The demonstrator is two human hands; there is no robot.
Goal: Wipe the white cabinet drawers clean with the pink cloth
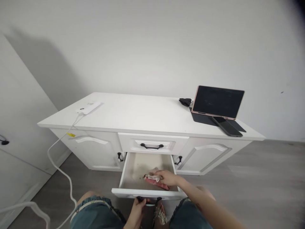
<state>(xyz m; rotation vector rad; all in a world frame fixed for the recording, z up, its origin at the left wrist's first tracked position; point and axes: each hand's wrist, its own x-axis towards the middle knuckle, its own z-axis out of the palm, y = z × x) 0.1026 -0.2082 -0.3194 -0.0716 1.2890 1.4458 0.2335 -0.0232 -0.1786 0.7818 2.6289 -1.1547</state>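
Note:
A lower drawer [128, 191] of the white cabinet is pulled out between my knees. Inside it, my right hand [166, 178] presses a crumpled pink and white cloth [157, 183] against the drawer floor, fingers closed over it. A few small dark specks lie on the drawer floor left of the cloth. Below the drawer front, my left hand [137, 210] grips the black drawer handle [158, 199] at its left end; some of its fingers are hidden.
On the cabinet top [133, 111] stand a tablet [218, 101] on a dark cover, a phone [227, 126], a black item [185, 101] and a white power strip [88, 107]. Its white cable [58, 168] hangs down at the left. A closed drawer [152, 140] sits above the pulled-out one.

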